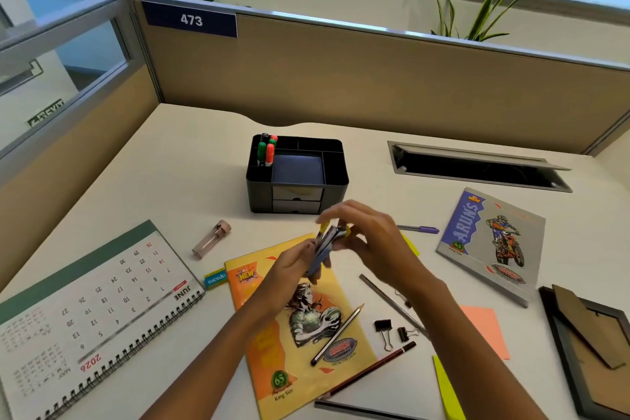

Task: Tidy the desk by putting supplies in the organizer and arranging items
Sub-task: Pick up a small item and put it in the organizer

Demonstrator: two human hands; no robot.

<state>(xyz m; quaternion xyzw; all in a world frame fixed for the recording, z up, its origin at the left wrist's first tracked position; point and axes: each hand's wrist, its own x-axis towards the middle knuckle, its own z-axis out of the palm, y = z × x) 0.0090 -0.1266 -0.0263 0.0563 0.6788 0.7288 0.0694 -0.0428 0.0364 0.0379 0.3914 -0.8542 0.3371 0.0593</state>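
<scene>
A black desk organizer [335, 177] stands mid-desk with red and green markers [267, 149] in its back left slot and two small drawers in front. Just in front of it, my left hand [293, 264] and my right hand [368, 239] together hold a small bundle of pens or highlighters [325, 242], blurred, with yellow and dark parts. Under my hands lies a yellow notebook [300, 324] with a pencil [337, 334] on it. Loose on the desk are a purple pen [421, 229], binder clips [392, 332], more pencils [371, 368], an eraser [215, 279] and a clear tube [211, 239].
A June desk calendar [92, 310] lies at the left. A grey notebook [491, 242] and a dark picture frame [589, 348] lie at the right, with orange [484, 327] and yellow sticky notes [446, 389] near them. A cable slot [477, 167] opens at the back right. Partition walls [375, 78] bound the desk.
</scene>
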